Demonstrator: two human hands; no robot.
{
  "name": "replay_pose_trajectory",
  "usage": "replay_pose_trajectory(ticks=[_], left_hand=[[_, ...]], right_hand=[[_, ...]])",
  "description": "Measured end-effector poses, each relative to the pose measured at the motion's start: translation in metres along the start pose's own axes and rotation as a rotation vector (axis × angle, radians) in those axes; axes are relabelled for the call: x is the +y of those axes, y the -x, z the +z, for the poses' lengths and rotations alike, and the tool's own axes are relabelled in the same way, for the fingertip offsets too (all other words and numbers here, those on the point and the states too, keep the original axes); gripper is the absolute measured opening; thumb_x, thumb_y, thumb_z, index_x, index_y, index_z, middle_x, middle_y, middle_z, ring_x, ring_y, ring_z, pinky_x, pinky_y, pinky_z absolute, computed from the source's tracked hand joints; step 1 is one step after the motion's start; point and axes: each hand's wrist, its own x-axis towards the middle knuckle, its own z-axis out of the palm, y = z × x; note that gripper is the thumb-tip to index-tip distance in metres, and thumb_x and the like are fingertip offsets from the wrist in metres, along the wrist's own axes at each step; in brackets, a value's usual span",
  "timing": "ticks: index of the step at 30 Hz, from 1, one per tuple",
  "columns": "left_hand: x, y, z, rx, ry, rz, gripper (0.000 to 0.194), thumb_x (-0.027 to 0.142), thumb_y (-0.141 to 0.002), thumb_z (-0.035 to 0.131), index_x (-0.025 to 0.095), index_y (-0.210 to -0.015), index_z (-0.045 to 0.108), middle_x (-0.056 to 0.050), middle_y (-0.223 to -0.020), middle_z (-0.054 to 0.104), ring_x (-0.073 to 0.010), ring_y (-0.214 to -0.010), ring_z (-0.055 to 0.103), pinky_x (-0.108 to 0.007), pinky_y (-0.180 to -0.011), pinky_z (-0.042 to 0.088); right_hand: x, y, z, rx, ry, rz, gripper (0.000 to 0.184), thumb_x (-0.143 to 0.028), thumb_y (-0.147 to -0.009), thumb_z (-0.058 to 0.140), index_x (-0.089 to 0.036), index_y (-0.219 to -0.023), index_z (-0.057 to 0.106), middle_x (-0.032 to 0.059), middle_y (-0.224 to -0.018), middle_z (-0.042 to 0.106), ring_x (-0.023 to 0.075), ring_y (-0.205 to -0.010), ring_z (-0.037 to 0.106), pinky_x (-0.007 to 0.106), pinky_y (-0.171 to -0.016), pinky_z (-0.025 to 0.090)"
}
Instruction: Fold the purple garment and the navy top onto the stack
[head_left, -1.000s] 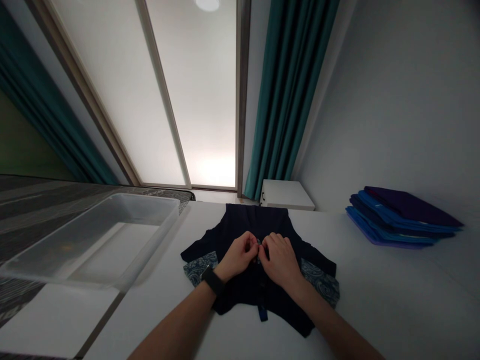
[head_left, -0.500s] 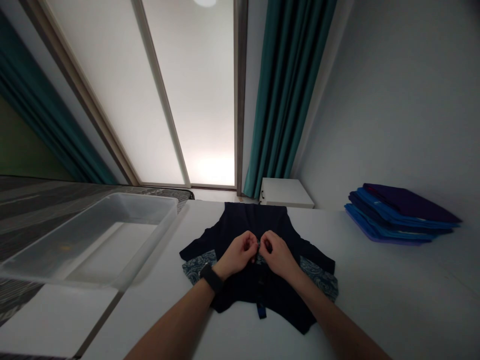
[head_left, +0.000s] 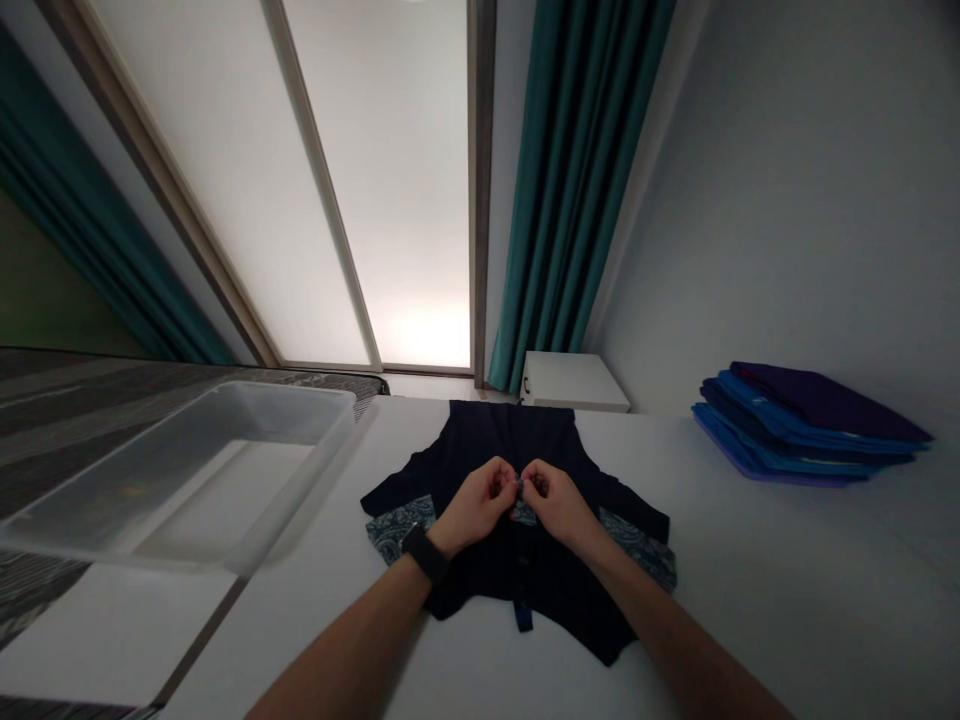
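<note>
A dark navy garment (head_left: 517,432) lies spread on the white table, with blue-grey paisley fabric (head_left: 401,525) showing at both sides. Over its middle, my left hand (head_left: 480,500) and my right hand (head_left: 556,508) meet with their fingertips almost touching. Both are closed in a pinch on a small bit of the paisley cloth between them; the exact part under the fingers is hidden. Below the hands a short dark blue strap (head_left: 523,615) hangs from the garment onto the table. A black watch (head_left: 424,552) is on my left wrist.
To the left stands a clear plastic bin (head_left: 300,500). A stack of folded blue and purple cloths (head_left: 810,425) sits at the right by the wall. Beyond the table's far edge are a white cabinet (head_left: 574,380) and teal curtains (head_left: 577,200).
The fingers of my right hand have shifted slightly, and more paisley cloth shows between the hands. The garment lies as before.
</note>
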Motion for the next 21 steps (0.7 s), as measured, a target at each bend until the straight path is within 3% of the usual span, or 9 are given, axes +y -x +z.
replay_pose_trajectory(ticks=[6, 12, 21], left_hand=[[-0.004, -0.001, 0.0, 0.0, 0.017, -0.039, 0.022, 0.038, -0.087, 0.057, 0.019, -0.082, 0.048, 0.006, -0.064, 0.051, -0.0094, -0.052, 0.05, -0.021, -0.049, 0.036], [0.003, 0.001, -0.006, -0.001, -0.296, 0.085, 0.011, 0.026, -0.088, 0.054, 0.018, -0.081, 0.053, 0.004, -0.068, 0.054, -0.0102, -0.059, 0.047, -0.021, -0.055, 0.035], [0.006, 0.0, -0.012, -0.065, -0.362, 0.082, 0.017, 0.031, -0.095, 0.045, 0.019, -0.084, 0.049, 0.003, -0.073, 0.051, -0.0115, -0.064, 0.046, -0.023, -0.06, 0.037]], right_hand=[[-0.004, 0.001, 0.0, 0.027, 0.09, 0.009, 0.009, -0.027, -0.076, 0.049, -0.021, -0.07, 0.053, -0.0026, -0.063, 0.055, 0.0144, -0.058, 0.05, 0.026, -0.056, 0.037], [-0.004, 0.003, 0.0, 0.026, 0.13, 0.021, 0.008, -0.026, -0.075, 0.048, -0.022, -0.069, 0.052, -0.0016, -0.065, 0.057, 0.0154, -0.06, 0.052, 0.027, -0.057, 0.037], [-0.002, 0.006, -0.001, 0.067, 0.258, -0.087, 0.006, -0.022, -0.078, 0.048, -0.021, -0.075, 0.053, 0.0016, -0.075, 0.062, 0.0178, -0.071, 0.057, 0.029, -0.067, 0.042]])
